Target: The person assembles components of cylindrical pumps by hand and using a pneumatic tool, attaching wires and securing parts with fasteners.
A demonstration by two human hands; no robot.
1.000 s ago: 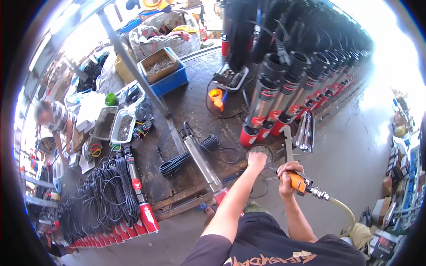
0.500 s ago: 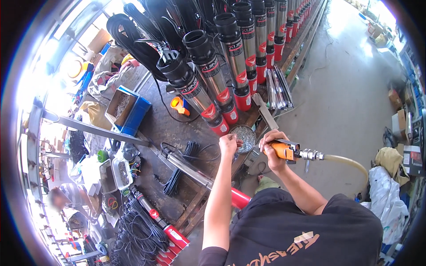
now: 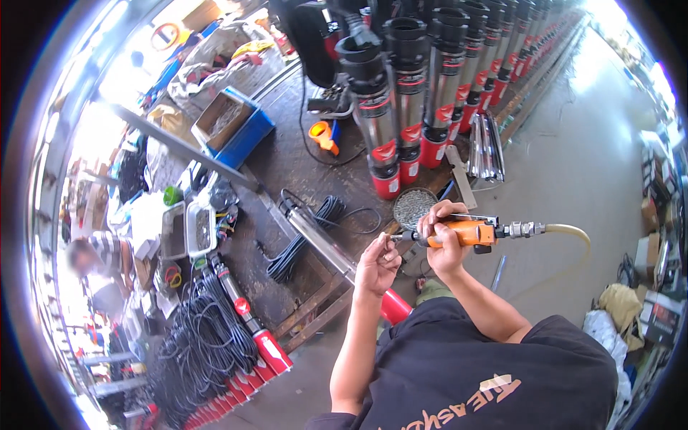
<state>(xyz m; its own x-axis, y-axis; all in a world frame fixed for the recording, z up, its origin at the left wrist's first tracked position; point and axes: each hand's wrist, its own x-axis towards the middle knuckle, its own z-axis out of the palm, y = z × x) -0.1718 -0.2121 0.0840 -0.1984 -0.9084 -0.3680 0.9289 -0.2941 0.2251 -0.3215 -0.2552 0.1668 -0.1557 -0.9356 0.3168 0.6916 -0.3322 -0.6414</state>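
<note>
My right hand [image 3: 446,259] grips an orange air screwdriver [image 3: 474,232], its pale hose running off to the right. The tool lies nearly level, with its dark nose and bit pointing left. At the bit's tip, the fingers of my left hand [image 3: 378,266] are pinched together; whatever they hold is too small to make out. Just beyond my hands stands a round bowl [image 3: 395,203] full of small metal pieces. Below my left hand, a long steel pump [image 3: 321,240] with a red end lies slantwise across the bench, partly hidden by my arm.
Upright pumps [image 3: 383,140] with red bases stand in a row at the back. A coiled black cable [image 3: 304,240] and an orange fitting [image 3: 323,136] lie on the bench [image 3: 283,168]. A blue bin [image 3: 246,138] stands left. Another person [image 3: 107,261] is at far left.
My left hand has moved from the bowl to the screwdriver's tip. The screwdriver has swung level, its nose now facing my left hand. The whole view has shifted.
</note>
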